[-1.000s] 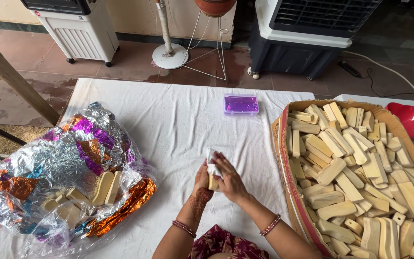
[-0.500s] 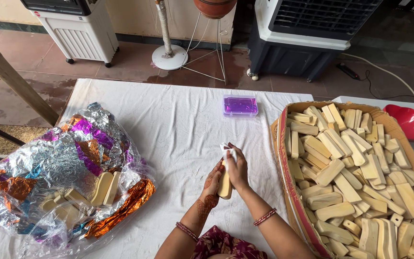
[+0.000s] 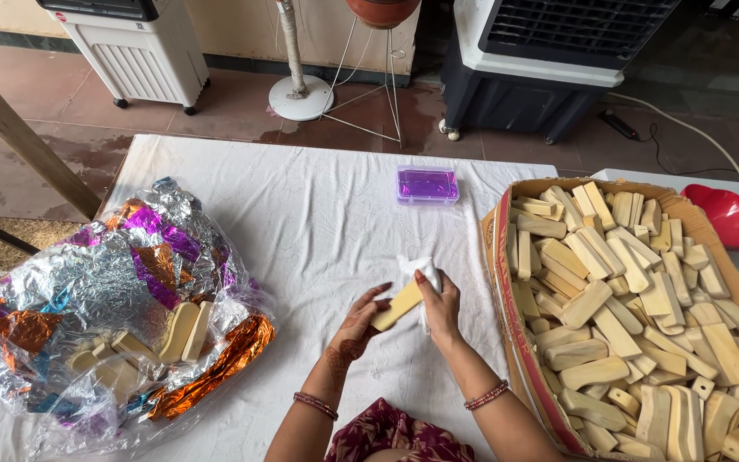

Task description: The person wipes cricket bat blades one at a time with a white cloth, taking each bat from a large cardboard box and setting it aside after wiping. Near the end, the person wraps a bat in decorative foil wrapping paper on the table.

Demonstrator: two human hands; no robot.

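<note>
**Both hands on one wooden piece, frame centre**

I see my left hand (image 3: pixel 359 318) gripping the lower end of a pale wooden piece (image 3: pixel 397 305), fingers curled around it. My right hand (image 3: pixel 440 301) presses a white cloth (image 3: pixel 416 269) on its upper end, fingers clenched. All sit just below frame centre, above the white tablecloth (image 3: pixel 301 214). Cardboard box (image 3: pixel 506 359) of similar pieces at right; foil bag (image 3: pixel 87 282) at left; purple case (image 3: pixel 427 184) above.

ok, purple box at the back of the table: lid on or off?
On. The small purple box sits flat on the white tablecloth, its lid seated level all round, and nothing inside is exposed.
</note>
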